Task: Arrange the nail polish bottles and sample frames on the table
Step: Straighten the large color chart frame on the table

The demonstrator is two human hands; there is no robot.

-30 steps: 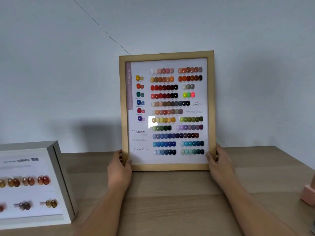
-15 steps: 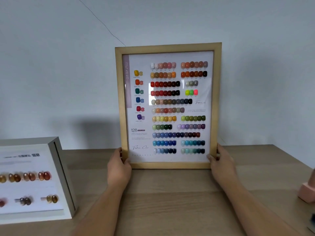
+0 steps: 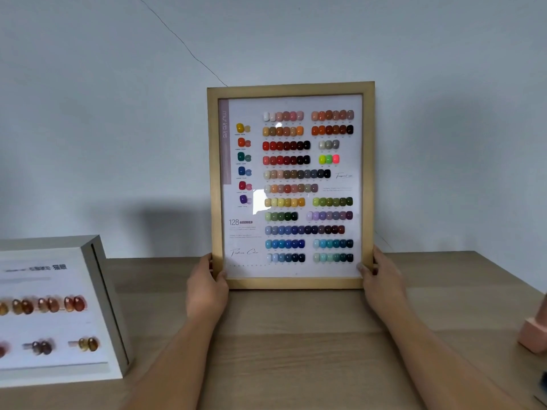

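Observation:
A wooden sample frame point(image 3: 291, 87) with rows of coloured nail swatches stands upright on the table, close to the wall. My left hand point(image 3: 205, 287) grips its lower left corner and my right hand point(image 3: 381, 279) grips its lower right corner, thumbs on the front. A second, white-framed sample board point(image 3: 102, 294) with amber and brown swatches lies tilted at the left edge. A pink nail polish bottle point(image 3: 534, 332) is partly cut off at the right edge.
The wooden table point(image 3: 296, 350) runs from the wall to the near edge. A grey wall point(image 3: 118, 113) rises directly behind the frame. A dark object point(image 3: 543, 389) peeks in at the lower right corner.
The wooden frame was tipped toward me half a second ago and now stands further back near the wall, appearing smaller. Both hands stay on its lower corners.

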